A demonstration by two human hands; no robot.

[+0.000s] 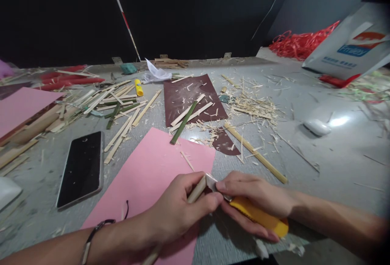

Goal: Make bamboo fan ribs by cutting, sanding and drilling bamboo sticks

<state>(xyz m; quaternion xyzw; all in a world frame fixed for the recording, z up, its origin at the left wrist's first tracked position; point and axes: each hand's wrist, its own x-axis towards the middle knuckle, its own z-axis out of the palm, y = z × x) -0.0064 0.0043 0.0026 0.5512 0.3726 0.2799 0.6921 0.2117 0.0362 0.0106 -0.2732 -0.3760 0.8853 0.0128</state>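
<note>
My left hand (183, 206), with a dark cord bracelet (99, 226) at its wrist, is closed round a pale bamboo strip (196, 190). The strip slants from the bottom edge up to the fingertips. My right hand (254, 200) grips a yellow-handled knife (258, 215). Its metal blade (211, 182) lies against the upper end of the strip, near my left fingertips. Under my left hand spreads a pink sheet of paper (146, 167).
Shavings surround a brown sheet (195, 90). Bamboo strips (122, 135), a black phone (82, 167) and a glue stick (138, 87) lie left. Farther right are a green-yellow strip (258, 155), a white mouse-like object (317, 127) and a white bag (344, 50).
</note>
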